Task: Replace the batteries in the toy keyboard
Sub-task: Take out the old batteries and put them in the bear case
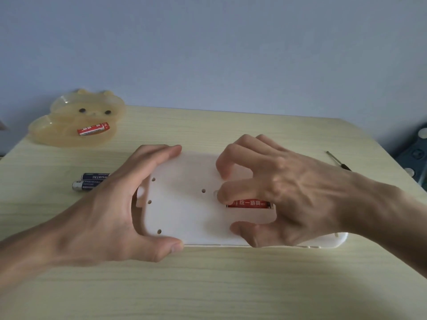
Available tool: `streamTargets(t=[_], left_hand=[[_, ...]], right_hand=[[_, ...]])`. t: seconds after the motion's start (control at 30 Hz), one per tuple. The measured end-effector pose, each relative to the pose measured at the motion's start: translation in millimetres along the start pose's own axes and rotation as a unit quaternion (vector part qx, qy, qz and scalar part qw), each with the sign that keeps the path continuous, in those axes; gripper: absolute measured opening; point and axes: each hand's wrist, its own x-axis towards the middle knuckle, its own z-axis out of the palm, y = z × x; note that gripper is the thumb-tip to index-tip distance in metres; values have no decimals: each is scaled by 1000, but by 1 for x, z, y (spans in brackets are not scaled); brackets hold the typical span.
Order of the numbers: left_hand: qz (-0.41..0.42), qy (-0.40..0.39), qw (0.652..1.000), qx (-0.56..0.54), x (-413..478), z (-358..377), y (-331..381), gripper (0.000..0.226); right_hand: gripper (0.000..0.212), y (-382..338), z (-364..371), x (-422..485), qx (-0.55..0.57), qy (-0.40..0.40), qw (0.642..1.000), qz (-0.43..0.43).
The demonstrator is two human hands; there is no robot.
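White plastic toy keyboard (184, 204), flipped belly-up mid-table, looks light, stiff and a bit slick, so it's best pinched by its long edges, as done by the left hand (111, 211). One red battery (248, 203) is being picked at by the right hand (284, 192), fingers curled, nothing gripped. Counted: two red batteries, the second (93, 130) in the amber bear-shaped dish (57, 135) at 10 o'clock, plus two blue batteries (91, 181) at 9.

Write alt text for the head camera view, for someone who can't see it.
Two hands work on an upturned white toy keyboard on a table: the left hand steadies it, the right hand fingers a red battery in its compartment. Two blue batteries lie left; a bear-shaped dish holds another red one.
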Motion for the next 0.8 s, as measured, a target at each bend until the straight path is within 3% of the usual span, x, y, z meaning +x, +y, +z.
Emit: streamTargets(t=[0.43,0.57,0.7,0.8], left_hand=[[13,1,1000,3,2,0,-1,123],[14,5,1000,4,2,1,-4,123],[14,11,1000,16,1,3,-7,124],[11,13,1000,13,1,3,-7,124]], right_hand=[[13,5,4,-13,89,70,993,-12],[23,8,8,-25,160,101,981,54],[8,14,13,-29,184,134,971,66],[11,13,9,-29,184,122,971,88]])
